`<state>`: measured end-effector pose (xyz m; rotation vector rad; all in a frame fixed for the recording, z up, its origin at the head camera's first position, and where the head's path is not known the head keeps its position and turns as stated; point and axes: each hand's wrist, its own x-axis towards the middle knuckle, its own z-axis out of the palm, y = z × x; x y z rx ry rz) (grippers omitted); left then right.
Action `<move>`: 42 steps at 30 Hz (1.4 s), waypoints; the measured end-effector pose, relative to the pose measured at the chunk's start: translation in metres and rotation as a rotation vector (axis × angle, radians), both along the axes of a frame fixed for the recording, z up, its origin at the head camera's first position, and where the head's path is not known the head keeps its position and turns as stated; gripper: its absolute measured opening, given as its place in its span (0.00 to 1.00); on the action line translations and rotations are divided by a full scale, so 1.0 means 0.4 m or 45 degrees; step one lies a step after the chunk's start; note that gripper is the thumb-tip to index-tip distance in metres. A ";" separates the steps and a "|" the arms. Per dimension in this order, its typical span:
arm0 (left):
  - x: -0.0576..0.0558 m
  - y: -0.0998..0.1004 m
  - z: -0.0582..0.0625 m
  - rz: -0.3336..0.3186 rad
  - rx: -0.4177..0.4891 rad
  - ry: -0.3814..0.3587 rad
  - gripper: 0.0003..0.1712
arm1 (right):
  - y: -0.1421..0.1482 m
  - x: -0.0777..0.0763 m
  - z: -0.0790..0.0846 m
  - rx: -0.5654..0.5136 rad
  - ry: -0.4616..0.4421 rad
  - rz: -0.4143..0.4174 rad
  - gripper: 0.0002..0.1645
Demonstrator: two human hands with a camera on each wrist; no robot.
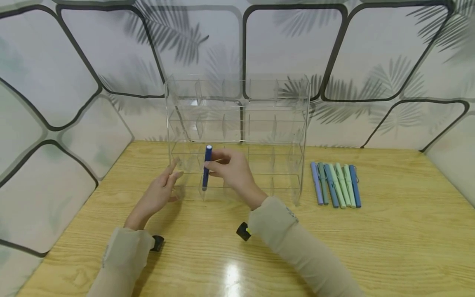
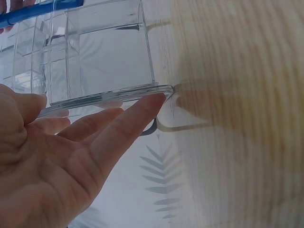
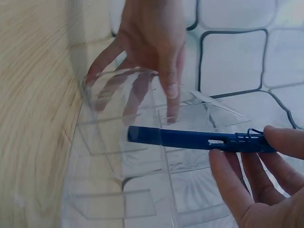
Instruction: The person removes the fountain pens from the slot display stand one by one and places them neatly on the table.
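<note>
A blue capped pen (image 1: pixel 206 169) is pinched between the thumb and fingers of my right hand (image 1: pixel 234 169). It stands nearly upright in front of the clear acrylic rack (image 1: pixel 261 188). In the right wrist view, the pen (image 3: pixel 185 138) shows its wire clip and a small slot, with fingertips at the clip end. My left hand (image 1: pixel 157 196) holds the rack's left side panel. From the left wrist, its fingers (image 2: pixel 128 123) lie along the panel's outer face, with the thumb at the panel's edge.
Several pens (image 1: pixel 339 185) in purple, green and blue lie side by side right of the rack. The rack has several tiers of divided compartments and stands on the wooden table (image 1: pixel 400 243). Behind it rises a wall (image 1: pixel 293 49) patterned with leaves and dark outlines.
</note>
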<state>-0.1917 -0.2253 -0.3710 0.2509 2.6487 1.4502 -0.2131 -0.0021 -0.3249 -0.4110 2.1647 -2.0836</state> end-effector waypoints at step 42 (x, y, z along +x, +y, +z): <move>0.002 -0.004 0.002 -0.011 -0.005 -0.020 0.33 | 0.212 0.000 0.047 -0.767 -0.184 -0.065 0.11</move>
